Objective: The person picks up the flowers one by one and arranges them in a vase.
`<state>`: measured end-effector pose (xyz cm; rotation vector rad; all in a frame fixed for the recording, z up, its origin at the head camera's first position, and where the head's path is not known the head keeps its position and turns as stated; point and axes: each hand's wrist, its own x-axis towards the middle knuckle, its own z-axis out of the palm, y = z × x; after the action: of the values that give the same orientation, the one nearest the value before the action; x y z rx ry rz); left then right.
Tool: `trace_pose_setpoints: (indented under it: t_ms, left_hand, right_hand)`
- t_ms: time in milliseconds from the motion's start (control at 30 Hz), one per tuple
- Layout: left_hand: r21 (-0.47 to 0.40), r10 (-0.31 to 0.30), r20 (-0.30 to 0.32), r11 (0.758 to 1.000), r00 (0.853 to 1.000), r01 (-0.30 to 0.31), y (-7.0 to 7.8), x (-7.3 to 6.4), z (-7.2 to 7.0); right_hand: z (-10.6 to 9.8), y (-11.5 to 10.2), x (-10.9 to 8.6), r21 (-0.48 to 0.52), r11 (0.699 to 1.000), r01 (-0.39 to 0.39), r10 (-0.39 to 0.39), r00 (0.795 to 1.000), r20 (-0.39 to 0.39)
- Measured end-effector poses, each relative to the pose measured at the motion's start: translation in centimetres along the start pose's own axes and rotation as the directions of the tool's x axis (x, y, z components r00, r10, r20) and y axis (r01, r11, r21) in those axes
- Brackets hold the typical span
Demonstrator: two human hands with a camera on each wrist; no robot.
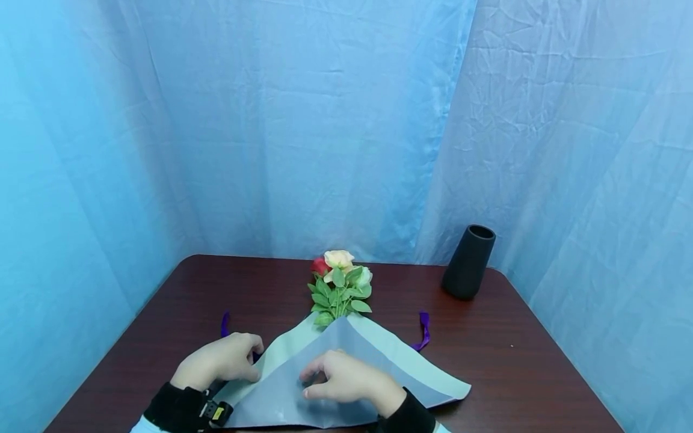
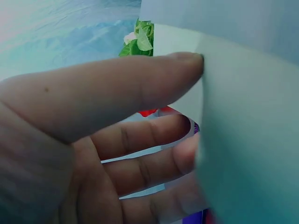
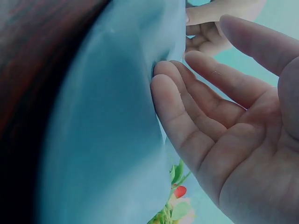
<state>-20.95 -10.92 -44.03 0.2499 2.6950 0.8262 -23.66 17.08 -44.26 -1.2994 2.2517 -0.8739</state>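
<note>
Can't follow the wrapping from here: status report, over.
Left grip at wrapping paper's left edge, pinch unclear; right grip touching its front. Roses poke out the top. Purple ribbon shows both sides; black vase stands apart.

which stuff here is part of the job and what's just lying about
Part of the job:
- paper, under work
- flowers, lower stems hidden by the paper
- ribbon, probably; purple pieces show on both sides of the paper

Just about:
- vase, standing apart at the back right, seemingly unused
- curtain, only a backdrop
</note>
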Motion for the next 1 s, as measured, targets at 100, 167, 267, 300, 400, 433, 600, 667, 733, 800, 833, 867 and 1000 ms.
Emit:
trace_pose_setpoints:
  t_ms: [100, 167, 267, 300, 400, 433, 600, 667, 733, 800, 833, 867, 1000]
  left_hand:
    - [0.004, -0.028, -0.001, 1.000, 1.000, 0.028, 0.1, 0.0, 0.0]
    - [0.010, -0.034, -0.006, 0.999, 0.999, 0.034, 0.2, 0.1, 0.1]
    - [0.020, -0.033, -0.011, 0.999, 0.999, 0.034, 0.3, 0.2, 0.1]
    - [0.024, -0.033, -0.012, 0.999, 0.999, 0.033, 0.3, 0.2, 0.1]
    - [0.033, -0.029, -0.015, 0.999, 0.999, 0.030, 0.4, 0.2, 0.0]
    - [0.033, -0.029, -0.016, 0.999, 0.999, 0.029, 0.4, 0.1, -0.1]
    - [0.032, -0.031, -0.029, 0.999, 0.999, 0.032, 0.5, 0.0, -0.2]
    - [0.043, -0.031, -0.042, 0.999, 0.999, 0.033, 0.6, 0.0, -0.3]
    - [0.055, -0.026, -0.059, 0.998, 0.998, 0.030, 0.7, 0.0, -0.4]
    - [0.057, -0.021, -0.074, 0.998, 0.997, 0.026, 0.7, -0.1, -0.5]
    - [0.056, -0.021, -0.081, 0.998, 0.997, 0.025, 0.7, -0.1, -0.6]
    - [0.056, -0.016, -0.088, 0.998, 0.996, 0.021, 0.7, -0.1, -0.7]
    - [0.054, 0.010, -0.114, 0.999, 0.993, -0.003, 0.8, -0.3, -1.2]
  right_hand:
    - [0.2, 0.0, 0.0, -0.029, 1.000, 0.011, -0.011, 1.000, 0.010]
    - [0.2, -0.1, 0.0, -0.043, 0.999, 0.014, -0.013, 1.000, 0.016]
    - [0.3, -0.1, 0.0, -0.027, 1.000, 0.009, -0.009, 1.000, 0.030]
    - [0.3, -0.1, 0.0, -0.007, 1.000, 0.004, -0.004, 0.999, 0.039]
    - [0.3, -0.1, 0.0, 0.026, 1.000, 0.005, -0.006, 0.998, 0.063]
    - [0.3, -0.1, 0.0, 0.031, 0.999, 0.009, -0.011, 0.997, 0.070]
    - [0.5, 0.0, 0.1, 0.031, 0.999, 0.021, -0.025, 0.994, 0.104]
    - [0.6, 0.1, 0.1, 0.033, 0.999, 0.022, -0.025, 0.994, 0.110]
    - [0.5, 0.1, 0.1, 0.083, 0.996, 0.011, -0.021, 0.993, 0.114]
    - [0.3, 0.1, 0.0, 0.123, 0.992, 0.013, -0.026, 0.994, 0.106]
    - [0.1, 0.1, -0.1, 0.126, 0.992, 0.021, -0.033, 0.995, 0.094]
    - [0.0, 0.1, -0.2, 0.136, 0.990, 0.027, -0.038, 0.996, 0.080]
    - [-1.1, 0.0, -0.7, 0.150, 0.987, 0.055, -0.056, 0.998, 0.002]
